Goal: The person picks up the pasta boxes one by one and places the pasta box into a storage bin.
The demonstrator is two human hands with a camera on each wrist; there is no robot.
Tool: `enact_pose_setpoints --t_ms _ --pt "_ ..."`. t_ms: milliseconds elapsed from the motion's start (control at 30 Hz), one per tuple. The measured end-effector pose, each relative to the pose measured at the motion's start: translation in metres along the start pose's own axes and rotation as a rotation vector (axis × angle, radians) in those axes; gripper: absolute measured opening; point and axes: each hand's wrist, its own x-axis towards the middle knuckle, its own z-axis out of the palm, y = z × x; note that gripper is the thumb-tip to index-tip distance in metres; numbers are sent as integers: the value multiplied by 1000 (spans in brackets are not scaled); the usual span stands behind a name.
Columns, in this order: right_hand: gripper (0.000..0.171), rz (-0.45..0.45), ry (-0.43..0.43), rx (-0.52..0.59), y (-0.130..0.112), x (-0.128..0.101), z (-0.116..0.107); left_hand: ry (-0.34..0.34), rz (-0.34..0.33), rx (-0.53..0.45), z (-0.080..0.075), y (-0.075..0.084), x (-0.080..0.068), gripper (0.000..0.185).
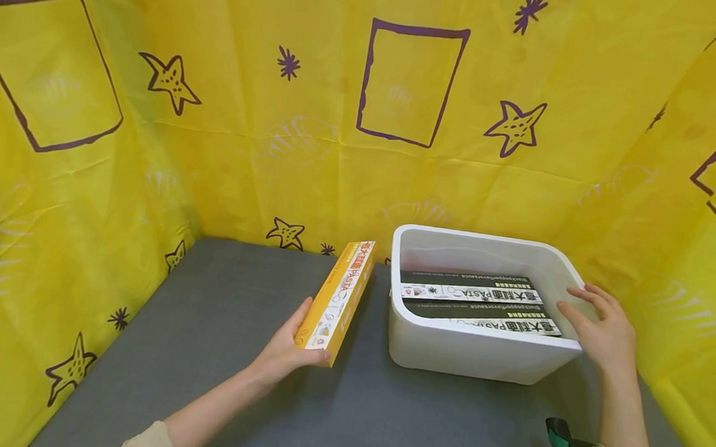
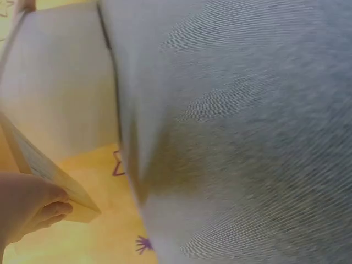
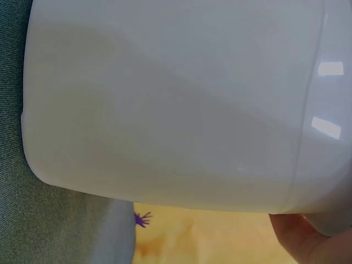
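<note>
In the head view my left hand [image 1: 285,347] grips the near end of a long yellow pasta box [image 1: 336,299], its thumb across the white-striped side. The box is held tilted, far end up, left of a white plastic bin [image 1: 467,355]. The left wrist view shows the fingers [image 2: 52,209] on the box [image 2: 52,170]. At the bin's right end, my right hand [image 1: 605,331] holds the rim, fingertips reaching over it. Inside the bin lie two black pasta boxes with white label stripes, a rear one [image 1: 467,281] and a nearer one [image 1: 477,311].
A dark grey table [image 1: 218,311] carries the bin. Yellow cloth [image 1: 313,157] with purple drawings hangs behind and along both sides, close to the bin's back and right. A black and green strap [image 1: 559,436] is at the right wrist.
</note>
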Motion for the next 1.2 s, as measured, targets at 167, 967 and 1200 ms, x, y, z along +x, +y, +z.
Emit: enact_pose_setpoints --t_ms 167,967,1200 --pt "55 -4 -6 -2 -1 0 -1 -27 42 -52 -3 12 -1 102" --pt "54 -10 -1 0 -1 -2 -1 -189 235 -227 0 53 3 93" --pt "54 -4 -1 -2 -1 0 0 -273 303 -212 5 61 11 89"
